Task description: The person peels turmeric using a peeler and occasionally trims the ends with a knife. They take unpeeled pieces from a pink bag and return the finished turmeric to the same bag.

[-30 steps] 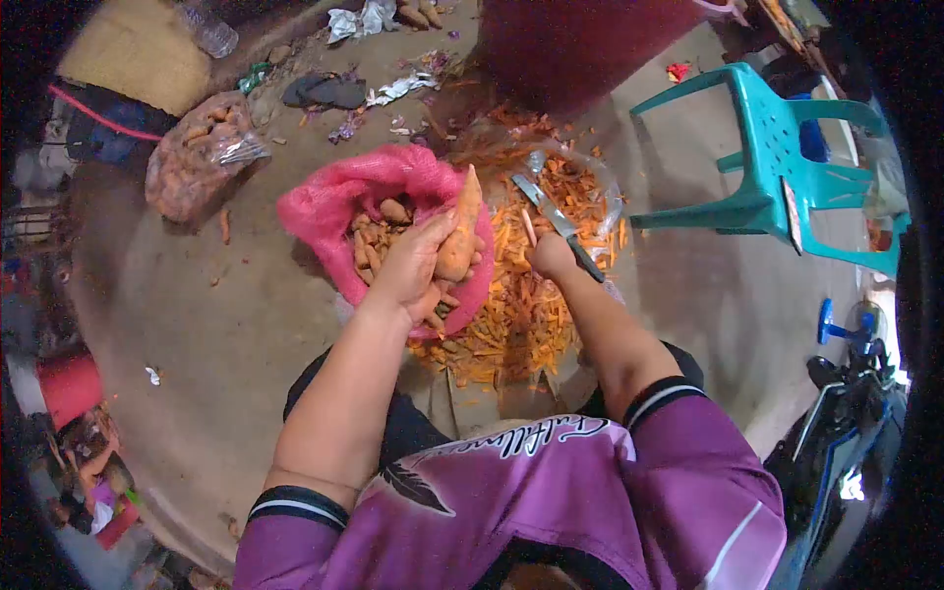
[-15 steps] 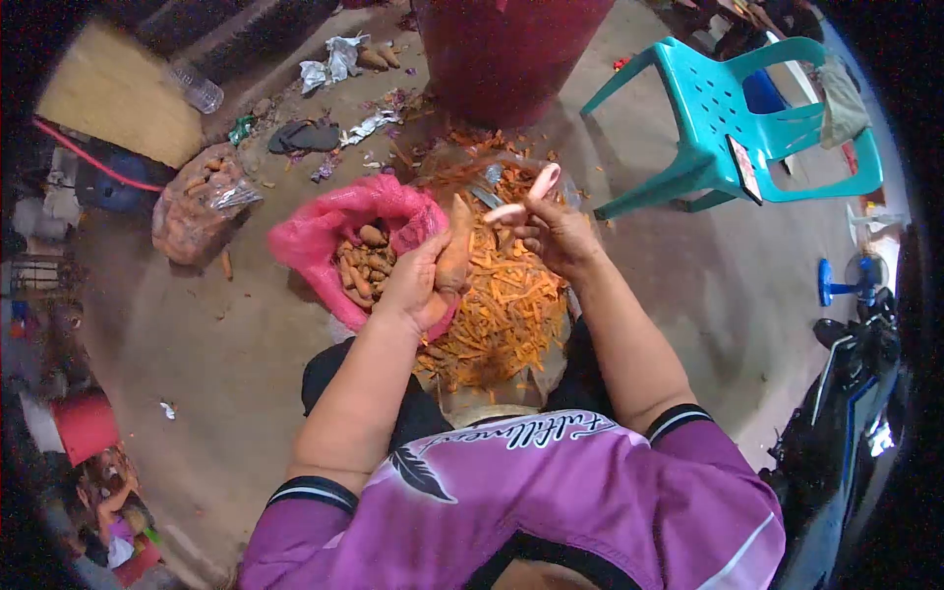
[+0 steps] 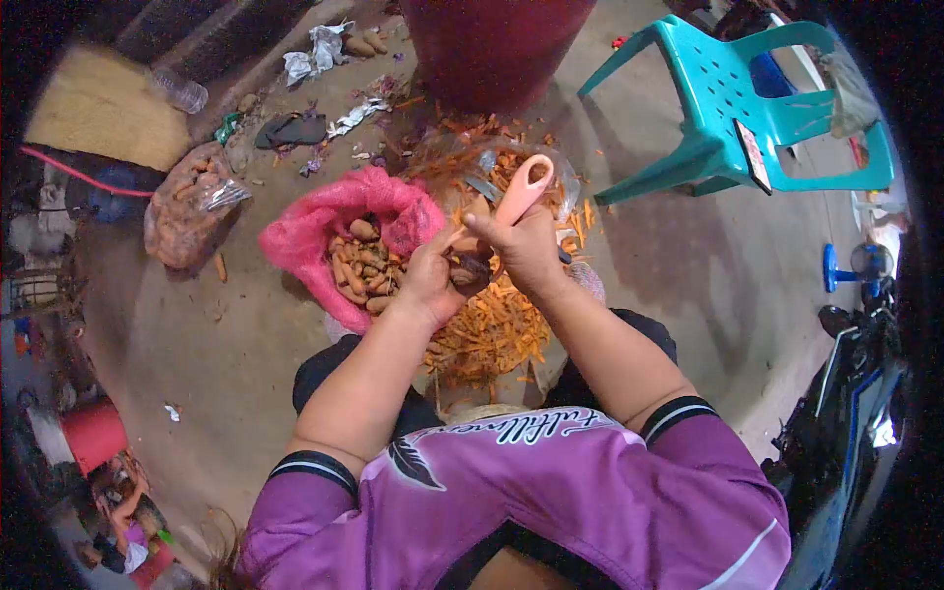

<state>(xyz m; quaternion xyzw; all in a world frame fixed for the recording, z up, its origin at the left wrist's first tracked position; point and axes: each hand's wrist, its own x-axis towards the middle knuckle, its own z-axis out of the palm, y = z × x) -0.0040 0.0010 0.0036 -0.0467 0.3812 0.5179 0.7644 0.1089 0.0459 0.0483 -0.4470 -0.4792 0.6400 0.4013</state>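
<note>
My left hand (image 3: 438, 280) is closed around a sweet potato (image 3: 470, 267), which is partly hidden by my fingers. Held in my right hand (image 3: 526, 248) is a peeler (image 3: 524, 189) with a pink looped handle; its blade end is hidden near the sweet potato. The two hands nearly meet above a heap of orange peelings (image 3: 487, 334). Left of them stands a pink mesh sack (image 3: 295, 236), rolled open, with several unpeeled sweet potatoes (image 3: 366, 265) inside.
Beyond the peelings is a clear plastic bag (image 3: 551, 167), then a large dark red tub (image 3: 497, 49). A teal plastic chair (image 3: 703, 98) stands at right, a motorcycle (image 3: 846, 423) below it. Another filled bag (image 3: 187, 211) lies left. A person (image 3: 128, 511) is at lower left.
My right hand has brought the peeler in against the sweet potato, its handle now pointing up and away. My left hand has turned the sweet potato and shifted slightly right.
</note>
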